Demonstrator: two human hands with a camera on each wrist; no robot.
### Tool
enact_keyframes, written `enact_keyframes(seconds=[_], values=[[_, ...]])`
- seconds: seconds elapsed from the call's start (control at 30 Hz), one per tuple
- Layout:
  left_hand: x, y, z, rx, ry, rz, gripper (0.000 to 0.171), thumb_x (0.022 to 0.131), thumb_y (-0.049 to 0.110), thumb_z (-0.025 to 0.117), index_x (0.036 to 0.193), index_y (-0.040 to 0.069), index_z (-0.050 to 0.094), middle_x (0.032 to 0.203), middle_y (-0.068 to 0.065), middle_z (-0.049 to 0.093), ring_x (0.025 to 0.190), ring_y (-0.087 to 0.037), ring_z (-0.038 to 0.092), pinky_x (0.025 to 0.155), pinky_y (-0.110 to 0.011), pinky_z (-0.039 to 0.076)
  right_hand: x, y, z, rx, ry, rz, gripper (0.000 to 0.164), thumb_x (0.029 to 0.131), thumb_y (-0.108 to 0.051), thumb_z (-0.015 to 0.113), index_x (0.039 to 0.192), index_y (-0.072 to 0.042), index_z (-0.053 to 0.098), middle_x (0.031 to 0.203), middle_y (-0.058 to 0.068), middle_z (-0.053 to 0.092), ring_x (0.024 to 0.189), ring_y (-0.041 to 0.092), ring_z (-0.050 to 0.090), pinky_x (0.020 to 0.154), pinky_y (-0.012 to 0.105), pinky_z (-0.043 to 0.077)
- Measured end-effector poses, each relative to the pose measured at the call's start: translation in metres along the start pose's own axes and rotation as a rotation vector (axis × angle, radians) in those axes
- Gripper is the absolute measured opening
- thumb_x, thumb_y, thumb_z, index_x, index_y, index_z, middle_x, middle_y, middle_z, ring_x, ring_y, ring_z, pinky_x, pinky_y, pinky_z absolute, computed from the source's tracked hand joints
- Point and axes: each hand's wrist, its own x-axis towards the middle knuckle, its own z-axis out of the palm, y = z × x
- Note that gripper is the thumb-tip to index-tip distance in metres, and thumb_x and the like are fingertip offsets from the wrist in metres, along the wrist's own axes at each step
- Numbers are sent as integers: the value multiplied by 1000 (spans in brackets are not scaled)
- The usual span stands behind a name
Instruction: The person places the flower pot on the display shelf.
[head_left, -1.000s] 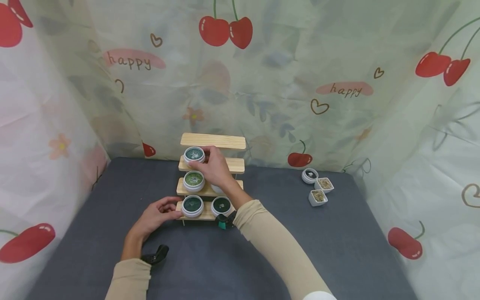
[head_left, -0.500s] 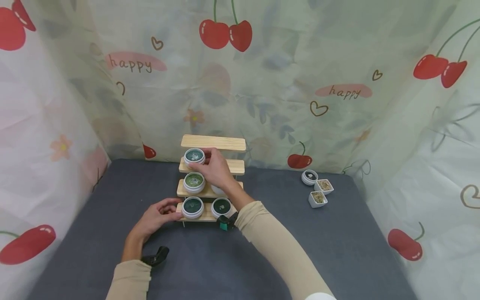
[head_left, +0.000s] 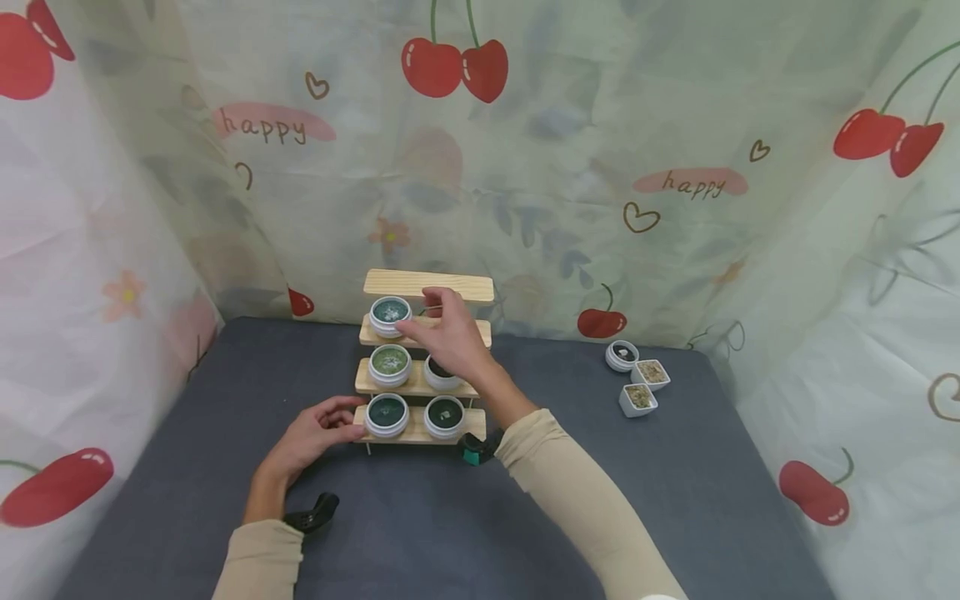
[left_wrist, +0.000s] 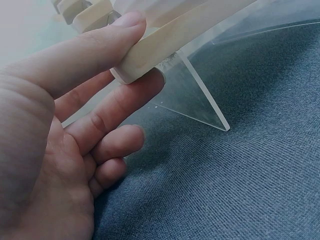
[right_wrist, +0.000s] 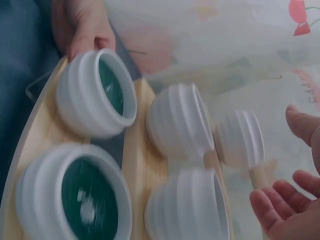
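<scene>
A tiered wooden display stand (head_left: 420, 427) with clear supports bears several white ribbed pots. My left hand (head_left: 318, 429) pinches the left end of its lowest board (left_wrist: 145, 57), thumb on top and index finger underneath. My right hand (head_left: 453, 337) is beside the teal-filled pot (head_left: 390, 317) on the third tier. In the right wrist view, a gap separates the right fingers (right_wrist: 265, 207) from that pot (right_wrist: 241, 140). Below it sits a green-topped pot (head_left: 389, 364), with a dark-filled pot (head_left: 441, 373) to its right. Two dark green pots (head_left: 386, 415) stand on the lowest tier.
Farther right on the dark cloth-covered table (head_left: 570, 483) are a round white pot (head_left: 622, 356) and two small square pots (head_left: 637, 400) with grainy contents. The top board (head_left: 427, 285) is behind the pots. A patterned curtain (head_left: 540, 167) surrounds the table.
My right hand has let go of the teal-filled pot and moved slightly right, uncovering the dark-filled pot on the second tier. My left hand stays at the lowest board.
</scene>
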Motion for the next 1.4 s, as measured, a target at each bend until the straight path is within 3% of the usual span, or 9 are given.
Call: enact_keyframes(seconds=[0.17, 0.37, 0.6, 1.07, 1.4], values=[[1, 0, 0, -2, 0, -1, 68, 87, 34, 82, 143, 8, 53, 98, -5, 68, 88, -12, 66, 82, -27, 51, -8, 13, -18, 5, 31, -59, 70, 93, -33, 76, 149, -7, 43, 145, 13, 49, 132, 28, 52, 103, 44, 49], [0, -1, 0, -6, -5, 3, 67, 88, 32, 82, 143, 7, 53, 98, -5, 69, 88, -12, 67, 82, -26, 51, -18, 33, -42, 34, 96, -58, 68, 93, -30, 76, 148, -7, 43, 146, 15, 50, 133, 33, 52, 105, 46, 48], [3, 0, 0, -7, -6, 9, 68, 87, 33, 82, 143, 8, 53, 98, -5, 69, 88, -12, 67, 82, -26, 51, -30, 59, -73, 33, 169, 1, 70, 94, -36, 74, 150, -9, 41, 147, 10, 50, 136, 30, 50, 107, 47, 46], [2, -3, 0, 5, 11, 6, 66, 87, 34, 82, 142, 10, 54, 97, -2, 68, 86, -12, 64, 79, -25, 50, -62, 118, -125, 4, 324, 126, 73, 93, -40, 75, 151, -10, 42, 148, 14, 49, 136, 33, 50, 108, 50, 46], [2, -3, 0, -2, 11, 6, 66, 87, 33, 82, 142, 9, 55, 97, -5, 68, 86, -12, 63, 79, -26, 50, -93, 163, -159, -62, 531, 197, 69, 93, -31, 76, 147, -2, 45, 143, 22, 49, 134, 38, 49, 112, 52, 39]])
